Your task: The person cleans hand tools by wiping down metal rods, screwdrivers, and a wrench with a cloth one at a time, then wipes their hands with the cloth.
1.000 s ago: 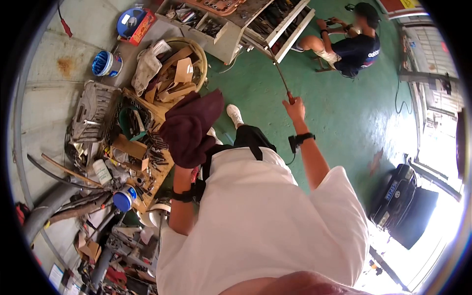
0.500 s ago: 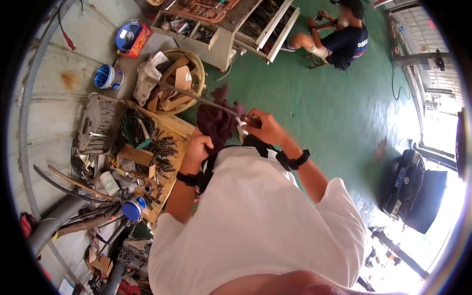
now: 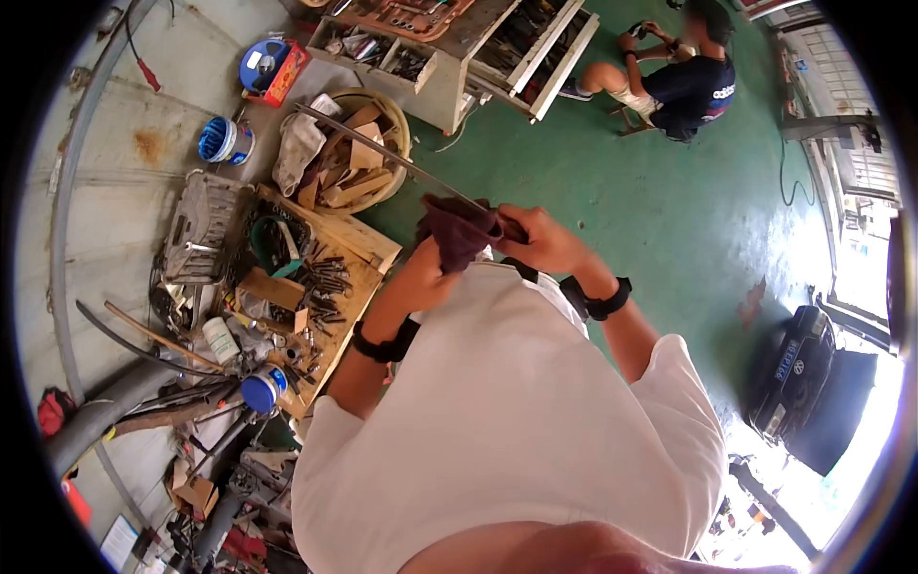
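In front of my waist, my left hand [image 3: 427, 277] is closed on a dark maroon cloth [image 3: 461, 234]. The cloth is bunched against a long, thin metal rod [image 3: 402, 165] near its close end. My right hand [image 3: 543, 239] grips that end, right beside the cloth, with its fingers curled. The rod slants away to the upper left, and its far end is over the round tub [image 3: 405, 153]. What the rod belongs to, and its gripped end, are hidden by my fingers and the cloth.
On the left stands a wooden bench [image 3: 356, 316] with many small metal tools and a blue-lidded tub [image 3: 260, 392]. Cardboard scraps fill the round tub. Beyond it is a drawer cabinet [image 3: 449, 91] with drawers pulled out. A person [image 3: 684, 86] sits on a low stool at upper right. A black car part with a plate [image 3: 789, 368] is at right.
The cloth has moved right along the rod to its close end, beside my right hand. My left hand has moved up and right with it. The view has shifted slightly.
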